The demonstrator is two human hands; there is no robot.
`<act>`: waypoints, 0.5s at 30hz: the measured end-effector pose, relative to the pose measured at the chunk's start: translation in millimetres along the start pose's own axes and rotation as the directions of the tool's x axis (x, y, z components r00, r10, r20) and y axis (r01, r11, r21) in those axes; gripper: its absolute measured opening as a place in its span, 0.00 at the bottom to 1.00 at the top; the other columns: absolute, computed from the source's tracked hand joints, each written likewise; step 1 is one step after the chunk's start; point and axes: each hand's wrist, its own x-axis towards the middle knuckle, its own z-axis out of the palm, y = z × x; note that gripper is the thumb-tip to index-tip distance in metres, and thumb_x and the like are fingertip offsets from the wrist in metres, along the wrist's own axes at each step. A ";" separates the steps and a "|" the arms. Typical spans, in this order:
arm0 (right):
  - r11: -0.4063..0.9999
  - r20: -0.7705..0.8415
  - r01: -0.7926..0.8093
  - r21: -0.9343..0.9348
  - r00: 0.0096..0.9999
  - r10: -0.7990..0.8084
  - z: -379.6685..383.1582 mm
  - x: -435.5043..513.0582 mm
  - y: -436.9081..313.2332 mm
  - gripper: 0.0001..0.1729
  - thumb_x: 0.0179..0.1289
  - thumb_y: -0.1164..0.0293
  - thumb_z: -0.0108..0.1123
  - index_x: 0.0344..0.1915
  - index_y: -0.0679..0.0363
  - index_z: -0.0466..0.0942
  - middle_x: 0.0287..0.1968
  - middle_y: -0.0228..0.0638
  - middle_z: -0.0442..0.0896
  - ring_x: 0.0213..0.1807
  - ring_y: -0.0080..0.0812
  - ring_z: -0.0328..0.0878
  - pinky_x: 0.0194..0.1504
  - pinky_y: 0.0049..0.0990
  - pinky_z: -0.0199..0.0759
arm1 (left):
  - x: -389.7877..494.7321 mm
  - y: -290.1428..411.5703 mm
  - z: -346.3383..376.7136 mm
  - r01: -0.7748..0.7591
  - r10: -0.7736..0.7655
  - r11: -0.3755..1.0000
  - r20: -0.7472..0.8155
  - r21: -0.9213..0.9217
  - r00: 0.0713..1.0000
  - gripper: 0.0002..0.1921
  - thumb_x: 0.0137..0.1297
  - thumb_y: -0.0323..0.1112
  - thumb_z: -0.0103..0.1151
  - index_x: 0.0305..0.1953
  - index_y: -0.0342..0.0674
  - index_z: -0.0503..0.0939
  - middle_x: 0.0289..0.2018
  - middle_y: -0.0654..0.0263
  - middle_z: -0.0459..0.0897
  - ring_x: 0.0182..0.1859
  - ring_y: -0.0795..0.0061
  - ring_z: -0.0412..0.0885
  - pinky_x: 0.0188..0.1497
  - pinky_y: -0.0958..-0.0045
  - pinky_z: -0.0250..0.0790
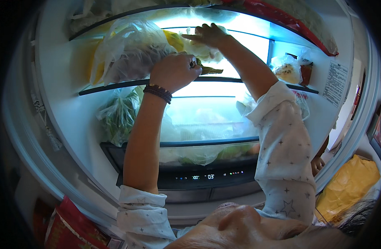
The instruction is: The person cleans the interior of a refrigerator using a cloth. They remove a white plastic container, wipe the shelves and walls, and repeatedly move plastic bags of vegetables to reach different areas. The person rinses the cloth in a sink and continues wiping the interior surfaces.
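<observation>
My left hand (175,69), with dark beaded bracelets at its wrist, is closed in a fist above the front edge of the middle refrigerator shelf (218,79). Dark green and brownish leaves (211,70) stick out of its right side. Directly left of it lies a large clear plastic bag (131,59) with purplish-brown contents. My right hand (210,35) reaches deeper over the same shelf, fingers apart. It is over a whitish plastic bag (206,52), whose contents I cannot make out. Something yellow (174,39) shows between the two bags.
Small wrapped food (285,68) sits at the shelf's right end. Below are bagged green vegetables (120,113) and a drawer (206,155) above a lit control panel (209,176). A red-edged package (290,23) overhangs the upper shelf. Another person's hand (317,165) shows at right.
</observation>
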 end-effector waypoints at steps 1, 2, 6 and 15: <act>0.999 0.009 0.006 -0.044 1.000 -0.006 -6.6 -2.4 0.5 0.23 0.66 0.51 0.50 0.61 0.24 0.66 0.61 0.31 0.68 0.61 0.40 0.64 0.66 0.43 0.57 | -1.9 -3.1 -0.9 0.012 -0.012 1.000 0.001 0.010 1.000 0.20 0.60 0.49 0.53 0.44 0.40 0.81 0.40 0.58 0.83 0.44 0.59 0.81 0.47 0.59 0.73; 1.000 -0.106 -0.016 0.026 0.994 0.018 -8.5 -12.6 -0.5 0.16 0.65 0.52 0.53 0.53 0.30 0.74 0.52 0.30 0.72 0.54 0.38 0.67 0.59 0.41 0.65 | -3.7 -6.3 -3.1 0.023 -0.023 1.000 0.002 0.020 1.000 0.20 0.60 0.49 0.53 0.44 0.40 0.81 0.41 0.58 0.83 0.44 0.59 0.81 0.47 0.59 0.73; 0.948 -0.077 -0.096 0.305 0.989 0.125 27.0 -41.0 47.3 0.24 0.57 0.56 0.64 0.54 0.36 0.71 0.57 0.33 0.70 0.57 0.38 0.71 0.54 0.38 0.71 | -0.5 3.6 -4.2 0.014 -0.015 1.000 0.035 0.024 0.999 0.21 0.60 0.50 0.52 0.46 0.40 0.81 0.42 0.58 0.83 0.45 0.59 0.81 0.47 0.59 0.73; 0.960 -0.099 -0.215 0.181 0.967 0.235 67.1 -124.3 105.1 0.29 0.56 0.82 0.61 0.55 0.43 0.72 0.57 0.32 0.72 0.61 0.39 0.70 0.61 0.33 0.70 | -4.0 -5.1 0.0 -0.073 0.069 0.997 -0.103 -0.034 0.992 0.21 0.62 0.54 0.57 0.37 0.39 0.81 0.30 0.62 0.81 0.31 0.70 0.79 0.35 0.69 0.68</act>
